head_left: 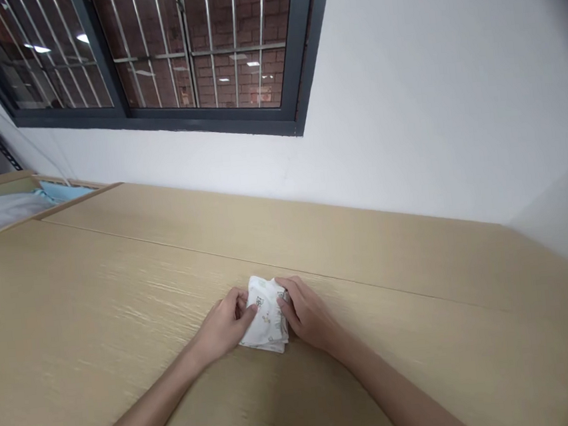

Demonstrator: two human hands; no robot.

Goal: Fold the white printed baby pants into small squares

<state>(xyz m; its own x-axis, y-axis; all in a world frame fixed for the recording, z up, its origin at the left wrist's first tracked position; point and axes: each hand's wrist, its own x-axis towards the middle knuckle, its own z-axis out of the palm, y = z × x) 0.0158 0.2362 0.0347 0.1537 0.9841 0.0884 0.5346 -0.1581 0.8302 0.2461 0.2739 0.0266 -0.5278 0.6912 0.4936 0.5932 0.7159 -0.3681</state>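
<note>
A small white cloth (268, 315) with a faint printed pattern lies folded into a compact bundle on the light wooden table (122, 309). My left hand (227, 325) grips its left side, fingers curled onto the fabric. My right hand (306, 314) holds its right side, fingertips pinching the upper edge. Both hands press the bundle against the tabletop.
A wooden tray (69, 201) at the far left holds light blue and grey fabric (5, 210). A white wall (406, 127) with a dark-framed barred window (173, 56) runs behind the table. A dark shelf edge shows at the far left.
</note>
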